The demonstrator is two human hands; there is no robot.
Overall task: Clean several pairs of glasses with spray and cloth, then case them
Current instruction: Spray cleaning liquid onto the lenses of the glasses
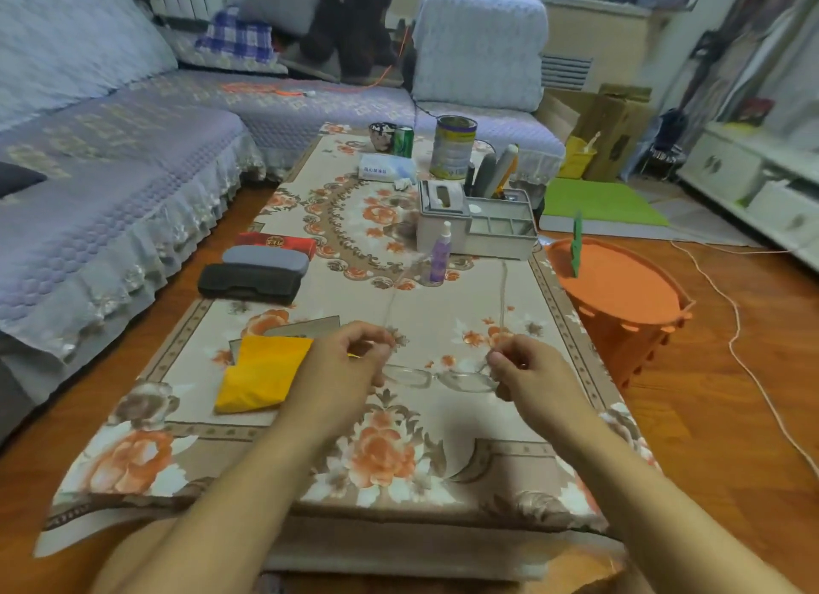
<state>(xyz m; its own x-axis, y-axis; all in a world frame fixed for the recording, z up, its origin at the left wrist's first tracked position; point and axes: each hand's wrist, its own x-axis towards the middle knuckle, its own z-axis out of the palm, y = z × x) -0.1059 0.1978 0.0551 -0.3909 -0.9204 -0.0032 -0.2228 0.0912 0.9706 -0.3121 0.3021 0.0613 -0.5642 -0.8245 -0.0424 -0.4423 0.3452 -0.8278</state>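
Observation:
I hold a pair of clear-framed glasses (436, 378) above the low table, lenses toward me and both arms unfolded, pointing away. My left hand (343, 363) pinches the left hinge; my right hand (525, 372) pinches the right hinge. A yellow cloth (261, 372) lies on the table just left of my left hand, over a grey pouch. The purple spray bottle (440, 259) stands upright further back. A black case (248, 283), a grey case (266, 259) and a red case (277, 242) lie shut in a row at the table's left edge.
The floral tablecloth (390, 456) covers the table. A grey tissue box and organiser (476, 225), a tin (452, 148), a can and a cup stand at the back. An orange basket (620, 292) sits on the floor to the right, a sofa to the left.

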